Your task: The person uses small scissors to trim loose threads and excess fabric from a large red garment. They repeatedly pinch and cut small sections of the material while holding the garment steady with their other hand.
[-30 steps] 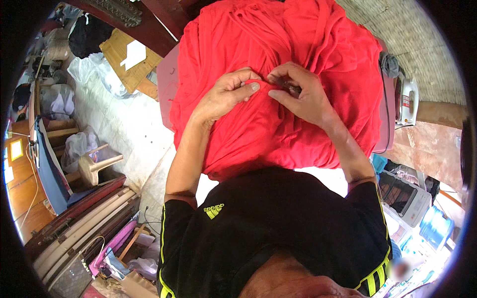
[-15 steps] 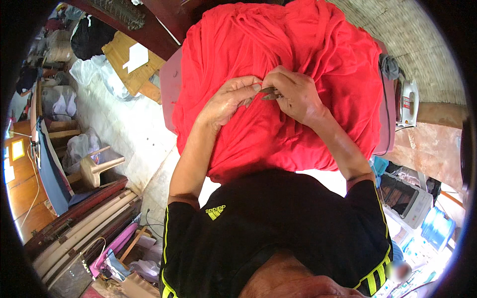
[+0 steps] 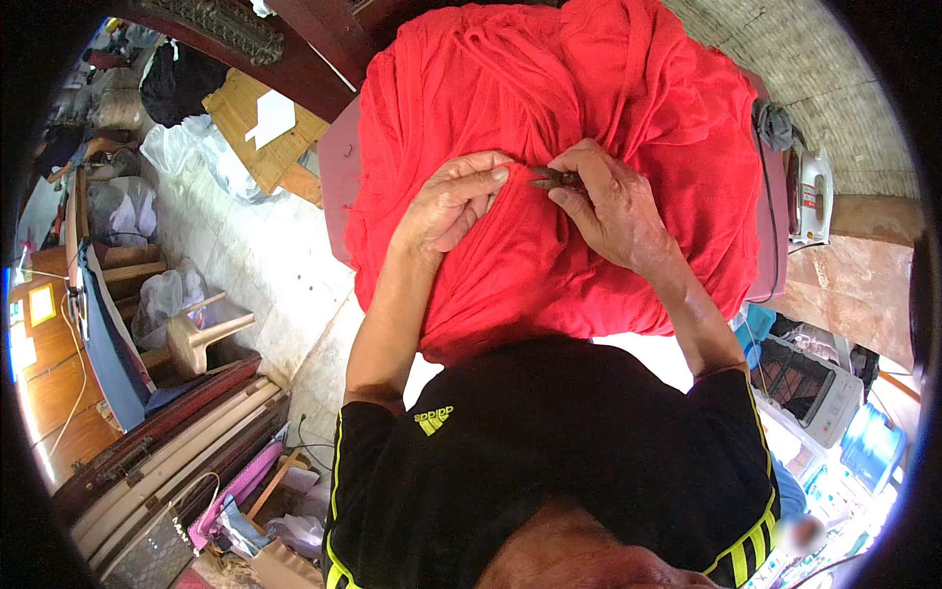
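A large heap of bright red cloth (image 3: 589,285) lies spread in front of me, gathered into folds. My left hand (image 3: 456,201) pinches a bit of this cloth between thumb and forefinger, near the heap's middle. Small dark metal thread snips (image 3: 551,178) sit in my right hand (image 3: 613,201), their blades pointing left toward the pinched spot. The blade tips look parted and stand a little away from my left fingertips. Whether a thread runs between them is too fine to make out.
A dull pink tabletop (image 3: 343,162) shows beneath the cloth's edges. At the right stands a white iron (image 3: 812,196) with a dark cord beside the cloth. Left on the floor are a wooden board (image 3: 231,113), clear plastic bags (image 3: 211,157) and a small wooden stool (image 3: 201,339).
My right hand has drawn back to the right with the snips, whose blades now show more fully. The left hand keeps its pinch in nearly the same place.
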A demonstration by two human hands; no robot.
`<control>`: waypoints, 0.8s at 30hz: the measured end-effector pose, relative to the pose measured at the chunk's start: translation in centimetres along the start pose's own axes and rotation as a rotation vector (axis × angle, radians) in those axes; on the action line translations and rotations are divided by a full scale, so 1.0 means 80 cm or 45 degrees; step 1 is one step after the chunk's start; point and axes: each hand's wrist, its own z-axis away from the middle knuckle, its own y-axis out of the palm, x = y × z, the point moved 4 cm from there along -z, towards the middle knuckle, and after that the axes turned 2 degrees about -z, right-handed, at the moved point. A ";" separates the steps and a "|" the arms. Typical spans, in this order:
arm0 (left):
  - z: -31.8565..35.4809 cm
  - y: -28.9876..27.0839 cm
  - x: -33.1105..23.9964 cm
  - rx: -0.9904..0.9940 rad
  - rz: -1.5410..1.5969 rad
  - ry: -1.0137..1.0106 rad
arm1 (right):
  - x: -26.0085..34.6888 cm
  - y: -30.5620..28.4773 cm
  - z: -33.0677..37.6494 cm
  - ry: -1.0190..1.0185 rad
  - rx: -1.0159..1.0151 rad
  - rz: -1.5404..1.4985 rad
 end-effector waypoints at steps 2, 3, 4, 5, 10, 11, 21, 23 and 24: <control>-0.001 -0.001 0.000 0.010 0.011 -0.001 | -0.002 0.002 0.000 0.007 0.013 0.030; -0.001 -0.003 0.000 0.030 0.027 0.009 | 0.000 0.002 -0.001 0.017 0.019 0.024; -0.001 -0.005 0.000 0.050 0.043 0.020 | 0.000 0.003 -0.002 0.027 0.026 0.017; -0.001 -0.006 0.000 0.073 0.060 0.033 | 0.000 0.004 -0.003 0.010 0.015 -0.006; 0.001 -0.002 -0.002 0.046 0.024 0.039 | -0.004 0.006 -0.005 -0.034 -0.082 -0.086; 0.002 0.000 -0.002 0.055 0.031 0.038 | -0.003 0.006 -0.005 -0.034 -0.078 -0.079; -0.002 0.004 -0.002 0.101 -0.067 0.003 | 0.006 0.014 -0.018 -0.157 -0.055 0.061; -0.003 -0.002 0.002 0.064 -0.075 -0.006 | 0.006 0.015 -0.018 -0.174 -0.056 0.067; -0.003 -0.003 0.003 0.070 -0.077 -0.006 | 0.004 0.015 -0.017 -0.171 -0.055 0.045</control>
